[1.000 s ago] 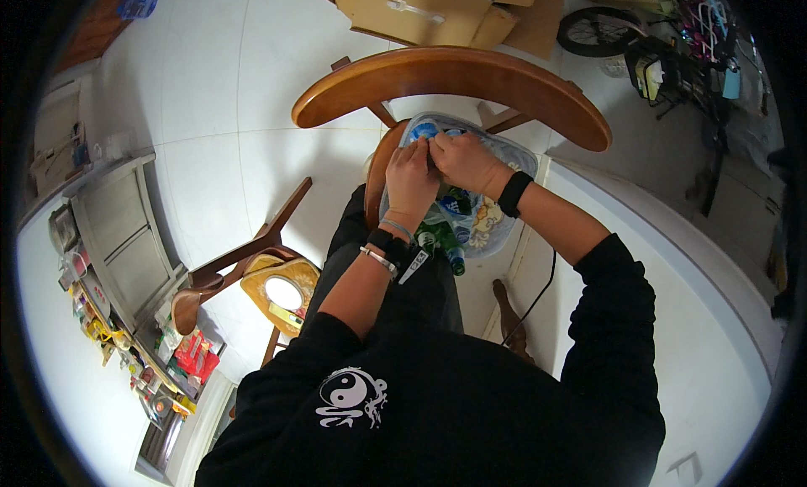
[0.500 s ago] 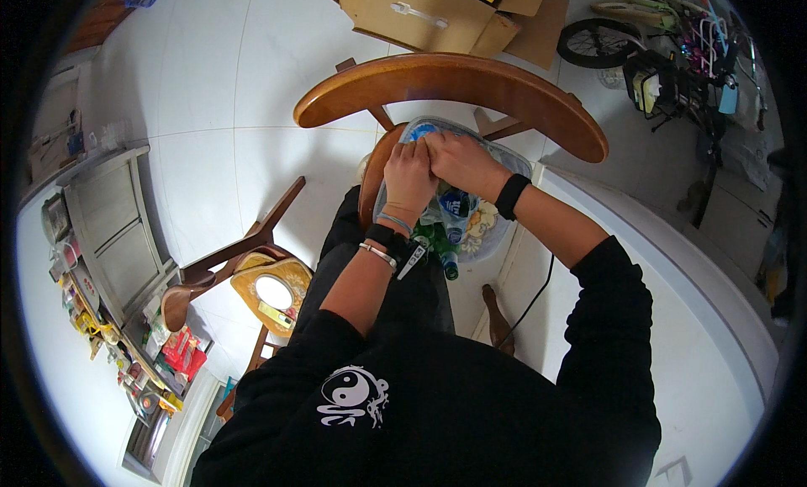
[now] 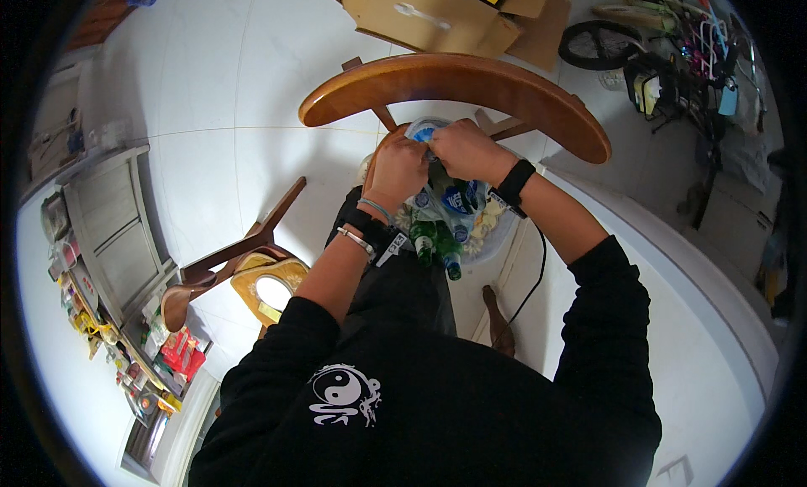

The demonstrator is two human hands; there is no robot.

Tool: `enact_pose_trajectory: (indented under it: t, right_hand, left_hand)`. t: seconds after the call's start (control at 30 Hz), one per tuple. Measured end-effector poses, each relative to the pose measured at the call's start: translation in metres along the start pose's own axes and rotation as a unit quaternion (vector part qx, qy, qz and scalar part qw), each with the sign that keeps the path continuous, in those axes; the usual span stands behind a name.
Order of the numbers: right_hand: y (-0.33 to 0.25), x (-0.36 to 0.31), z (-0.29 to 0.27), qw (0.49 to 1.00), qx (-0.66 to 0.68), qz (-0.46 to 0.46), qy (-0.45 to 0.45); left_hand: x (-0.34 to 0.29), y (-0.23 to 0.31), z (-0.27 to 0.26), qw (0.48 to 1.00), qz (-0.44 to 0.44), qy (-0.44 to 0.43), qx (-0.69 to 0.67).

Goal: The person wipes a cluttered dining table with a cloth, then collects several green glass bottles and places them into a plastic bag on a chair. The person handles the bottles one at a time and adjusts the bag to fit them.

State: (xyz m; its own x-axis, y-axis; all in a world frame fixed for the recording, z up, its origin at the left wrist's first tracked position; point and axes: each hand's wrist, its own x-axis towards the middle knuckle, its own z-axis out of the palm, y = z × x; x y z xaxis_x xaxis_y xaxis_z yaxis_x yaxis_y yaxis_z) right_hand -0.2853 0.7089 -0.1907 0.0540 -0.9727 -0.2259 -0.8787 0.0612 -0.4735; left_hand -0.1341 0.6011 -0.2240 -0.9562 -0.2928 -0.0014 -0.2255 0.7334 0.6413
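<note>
Close together over the chair seat, my left hand (image 3: 400, 169) and my right hand (image 3: 471, 153) are both closed, with curled fingers. Between them they grip a clear plastic wrapper (image 3: 420, 134) with blue-and-white print, partly hidden by the hands. Just below hang or lie green glass bottles (image 3: 424, 240) with blue labels, their necks toward me; whether the wrapper still encloses them I cannot tell. A translucent plastic tub (image 3: 496, 245) sits around and beneath them, holding pale cream-coloured pieces (image 3: 485, 221).
The wooden chair's curved backrest (image 3: 454, 73) arches beyond my hands. A cardboard box (image 3: 420, 16) stands on the floor farther off, with bicycles (image 3: 672, 66) at the far right. At left are another wooden chair (image 3: 252, 243) and a cluttered counter (image 3: 126, 352). A low white wall (image 3: 639, 235) runs along my right.
My hands have moved slightly apart, the left toward me and left, the right to the right. More of the wrapper and the green bottles shows between and below them.
</note>
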Motion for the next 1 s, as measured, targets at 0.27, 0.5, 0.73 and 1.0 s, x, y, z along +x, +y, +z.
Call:
enact_pose_trajectory:
  t: [0.27, 0.5, 0.73, 1.0]
  right_hand:
    - [-0.001, 0.0, -0.001, 0.995, 0.084, 0.048, -0.005]
    - [-0.003, -0.005, 0.0, 0.988, 0.115, 0.098, 0.019]
    - [-0.029, -0.025, 0.013, 0.988, -0.135, 0.028, 0.075]
    - [-0.023, -0.006, -0.018, 0.994, -0.075, -0.013, -0.075]
  left_hand:
    - [0.01, -0.013, -0.022, 0.99, -0.005, -0.133, -0.047]
    - [0.018, -0.011, -0.031, 0.98, -0.036, -0.15, -0.129]
    - [0.014, -0.012, -0.008, 0.991, 0.0, -0.09, -0.102]
    - [-0.005, 0.007, -0.007, 0.974, -0.09, -0.074, -0.192]
